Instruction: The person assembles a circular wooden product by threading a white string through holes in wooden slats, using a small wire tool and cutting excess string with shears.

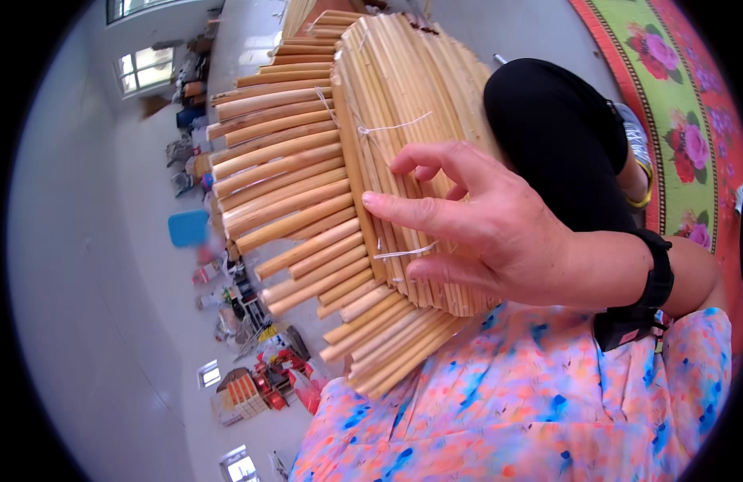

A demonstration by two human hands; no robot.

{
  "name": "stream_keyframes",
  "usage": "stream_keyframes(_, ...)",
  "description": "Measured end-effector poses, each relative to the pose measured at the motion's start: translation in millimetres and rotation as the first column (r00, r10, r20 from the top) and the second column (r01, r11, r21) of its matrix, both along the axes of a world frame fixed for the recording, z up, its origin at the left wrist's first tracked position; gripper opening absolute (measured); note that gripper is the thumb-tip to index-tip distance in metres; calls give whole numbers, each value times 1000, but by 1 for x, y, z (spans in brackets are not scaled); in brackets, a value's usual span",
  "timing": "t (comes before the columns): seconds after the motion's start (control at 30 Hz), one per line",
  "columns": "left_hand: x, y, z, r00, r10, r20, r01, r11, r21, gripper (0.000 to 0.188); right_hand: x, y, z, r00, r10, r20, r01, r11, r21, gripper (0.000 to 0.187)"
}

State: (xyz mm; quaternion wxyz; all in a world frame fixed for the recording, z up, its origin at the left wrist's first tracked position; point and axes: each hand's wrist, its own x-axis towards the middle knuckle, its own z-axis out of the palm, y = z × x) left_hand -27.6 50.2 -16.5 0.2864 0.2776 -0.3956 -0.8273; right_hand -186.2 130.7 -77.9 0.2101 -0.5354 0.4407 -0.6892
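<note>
A woven-looking piece made of straw-coloured reed sticks (287, 169) lies tilted in front of me, against my patterned clothing. Its sticks fan outward to the left and below a flatter panel of long, close-set reeds (412, 72). White string (395, 124) ties the panel in places, with loose ends showing. Over the panel is my right hand (484, 217), back upward, fingers spread and thumb toward me. Its index fingertip rests on the panel's left edge stick, and the thumb is near a lower string. A black band circles that wrist. My left hand is out of sight.
My bent knee in black (540, 136) is just right of the piece. Beyond it lies a floral red and green mat (693, 145). Assorted household items, a blue flat object (187, 229) and red bags (307, 386) line the left side, near a white wall (82, 241).
</note>
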Motion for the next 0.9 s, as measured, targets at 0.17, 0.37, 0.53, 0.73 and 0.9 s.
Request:
stream_keyframes(0.17, 1, -2, 7, 1000, 22, 4, -22, 1000, -9, 16, 12, -20, 4, 999, -11, -34, 10, 1000, -18, 61)
stream_keyframes(0.37, 3, -3, 7, 999, 40, 13, -39, 999, -22, 18, 17, -27, 1, 999, 2, -35, -3, 1000, -15, 63)
stream_keyframes(0.53, 1, -3, 7, 999, 40, 12, -39, 999, -35, 20, 19, -28, 0, 998, -25, -62, 25, 1000, -4, 63)
stream_keyframes(0.73, -3, -4, 5, 999, 31, -6, -32, 998, -52, 23, 19, -20, 1, 993, -39, -115, 40, 999, -1, 67)
stream_keyframes(0.9, -15, -7, 12, 1000, -14, -16, 12, 993, -121, 27, -1, 4, 6, 983, -6, -185, 6, 1000, 0, 78)
